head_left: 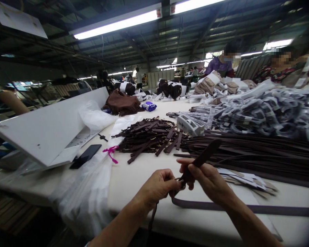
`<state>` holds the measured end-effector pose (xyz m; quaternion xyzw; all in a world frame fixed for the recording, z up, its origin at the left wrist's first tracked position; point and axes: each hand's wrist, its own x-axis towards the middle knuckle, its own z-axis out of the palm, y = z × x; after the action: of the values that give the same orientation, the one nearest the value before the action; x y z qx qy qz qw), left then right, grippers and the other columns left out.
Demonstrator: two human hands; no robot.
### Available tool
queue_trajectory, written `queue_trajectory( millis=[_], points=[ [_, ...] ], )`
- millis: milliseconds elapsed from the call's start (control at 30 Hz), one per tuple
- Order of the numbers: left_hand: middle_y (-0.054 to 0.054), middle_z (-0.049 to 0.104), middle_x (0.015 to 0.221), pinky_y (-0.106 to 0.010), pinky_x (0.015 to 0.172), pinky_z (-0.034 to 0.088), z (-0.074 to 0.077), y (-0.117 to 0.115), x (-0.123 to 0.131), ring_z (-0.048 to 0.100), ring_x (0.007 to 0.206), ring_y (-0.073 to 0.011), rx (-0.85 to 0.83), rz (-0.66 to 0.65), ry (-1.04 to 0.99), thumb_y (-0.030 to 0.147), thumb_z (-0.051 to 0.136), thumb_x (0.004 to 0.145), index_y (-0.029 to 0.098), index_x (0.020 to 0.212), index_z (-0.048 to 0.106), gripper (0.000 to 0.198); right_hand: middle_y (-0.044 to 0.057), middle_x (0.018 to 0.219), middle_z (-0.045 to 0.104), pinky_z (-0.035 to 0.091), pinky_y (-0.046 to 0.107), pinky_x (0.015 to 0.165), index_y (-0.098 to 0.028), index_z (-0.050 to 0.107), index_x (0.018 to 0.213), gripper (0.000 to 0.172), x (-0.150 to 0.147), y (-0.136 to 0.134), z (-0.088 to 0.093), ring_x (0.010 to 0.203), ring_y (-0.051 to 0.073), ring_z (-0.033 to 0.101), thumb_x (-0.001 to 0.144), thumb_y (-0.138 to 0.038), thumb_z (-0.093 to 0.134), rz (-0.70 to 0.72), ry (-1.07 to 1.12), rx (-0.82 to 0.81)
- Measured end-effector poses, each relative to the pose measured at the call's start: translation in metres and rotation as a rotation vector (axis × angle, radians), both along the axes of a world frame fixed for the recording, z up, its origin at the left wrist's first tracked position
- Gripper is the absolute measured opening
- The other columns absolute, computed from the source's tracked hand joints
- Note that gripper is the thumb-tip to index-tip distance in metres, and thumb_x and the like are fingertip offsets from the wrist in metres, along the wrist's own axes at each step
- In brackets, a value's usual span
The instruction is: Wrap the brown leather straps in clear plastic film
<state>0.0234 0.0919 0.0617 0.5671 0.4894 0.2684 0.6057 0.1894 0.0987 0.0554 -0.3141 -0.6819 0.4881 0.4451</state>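
Note:
My left hand (159,187) and my right hand (207,178) meet above the near edge of the white table (134,178). Both are closed on a dark brown leather strap (203,157). The right hand pinches the strap's short end, which sticks up and away from me. The left hand grips it near a small metal buckle (180,180) between the two hands. The strap's long part (247,208) runs right along the table edge, and another length hangs down below my left wrist.
A heap of short brown straps (149,137) lies ahead, and long dark straps (260,151) lie to the right. Bagged parts (267,109) are piled at far right. A tape dispenser (189,125), a black phone (85,156), plastic bags (84,195) and a tilted white board (48,127) are around. Two people sit behind the far piles.

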Motion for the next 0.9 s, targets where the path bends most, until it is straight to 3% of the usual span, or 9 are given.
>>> queue_trajectory(
  millis=[100,167,300,400,533,600,667,767,900],
  points=[
    [0.003,0.052,0.054,-0.018,0.045,0.03,0.0,0.009,0.001,0.046,0.049,-0.0084,0.128,-0.11,0.106,0.025,0.056,0.066,0.014,0.058,0.053,0.014,0.006,0.083,0.061,0.044,0.028,0.064,-0.023,0.062,0.109,0.026,-0.005,-0.007,0.01,0.07,0.016,0.056,0.089,-0.022,0.044,0.039,-0.347,0.38],
    [0.003,0.053,0.054,-0.019,0.046,0.032,0.001,0.017,-0.002,0.047,0.05,-0.0099,0.175,-0.165,0.155,0.022,0.058,0.064,0.014,0.058,0.058,0.011,0.006,0.086,0.061,0.044,0.029,0.068,-0.024,0.06,0.111,0.027,-0.003,-0.006,0.013,0.076,0.018,0.056,0.089,-0.021,0.045,0.085,-0.382,0.414],
    [0.005,0.051,0.051,-0.019,0.048,0.032,0.007,0.033,-0.008,0.046,0.049,-0.0096,0.309,-0.242,0.256,0.023,0.065,0.064,0.016,0.063,0.063,0.007,0.006,0.091,0.061,0.047,0.029,0.069,-0.02,0.062,0.105,0.028,0.013,0.01,0.001,0.08,0.018,0.058,0.078,-0.028,0.065,0.216,-0.138,0.019],
    [0.003,0.054,0.056,-0.02,0.054,0.034,0.012,0.039,-0.008,0.048,0.058,-0.0121,0.439,-0.221,0.331,0.024,0.068,0.065,0.018,0.067,0.066,0.007,0.001,0.068,0.059,0.046,0.025,0.051,-0.015,0.064,0.076,0.02,0.018,0.024,-0.015,0.056,0.013,0.056,0.069,-0.03,0.074,0.13,0.078,-0.204],
    [-0.007,0.059,0.084,-0.03,0.075,0.038,0.003,0.024,-0.006,0.049,0.085,-0.0209,0.774,0.097,0.531,0.029,0.057,0.079,0.017,0.082,0.063,0.014,-0.004,0.051,0.052,0.037,0.02,0.039,-0.016,0.058,0.069,0.024,0.009,0.036,-0.028,0.041,0.008,0.045,0.075,-0.036,0.067,-0.1,0.204,-0.241],
    [-0.008,0.057,0.086,-0.035,0.079,0.037,-0.011,0.006,-0.007,0.048,0.087,-0.0224,0.99,0.298,0.634,0.029,0.052,0.083,0.016,0.083,0.061,0.016,-0.003,0.049,0.053,0.034,0.02,0.036,-0.015,0.057,0.069,0.026,0.003,0.039,-0.033,0.039,0.008,0.044,0.074,-0.038,0.067,-0.165,0.229,-0.252],
    [-0.008,0.056,0.084,-0.035,0.079,0.039,-0.029,-0.015,-0.008,0.048,0.085,-0.0218,1.101,0.428,0.613,0.025,0.052,0.083,0.016,0.084,0.06,0.012,-0.003,0.048,0.054,0.031,0.019,0.035,-0.015,0.057,0.067,0.029,-0.004,0.04,-0.037,0.038,0.008,0.043,0.072,-0.04,0.069,-0.22,0.244,-0.257],
    [-0.008,0.057,0.083,-0.032,0.074,0.041,-0.049,-0.036,-0.005,0.051,0.082,-0.0204,0.973,0.495,0.474,0.023,0.052,0.083,0.016,0.085,0.058,0.01,-0.002,0.047,0.054,0.026,0.019,0.034,-0.015,0.057,0.066,0.029,-0.012,0.039,-0.041,0.036,0.007,0.04,0.072,-0.042,0.068,-0.281,0.246,-0.249],
    [-0.011,0.058,0.107,-0.027,0.06,0.043,-0.05,-0.033,0.009,0.055,0.088,-0.0212,0.497,0.501,0.196,0.036,0.056,0.081,0.016,0.108,0.055,0.034,-0.003,0.047,0.051,0.024,0.019,0.036,-0.015,0.059,0.067,0.029,-0.022,0.028,-0.035,0.037,0.006,0.036,0.076,-0.043,0.064,-0.255,0.19,-0.232]
  ],
)
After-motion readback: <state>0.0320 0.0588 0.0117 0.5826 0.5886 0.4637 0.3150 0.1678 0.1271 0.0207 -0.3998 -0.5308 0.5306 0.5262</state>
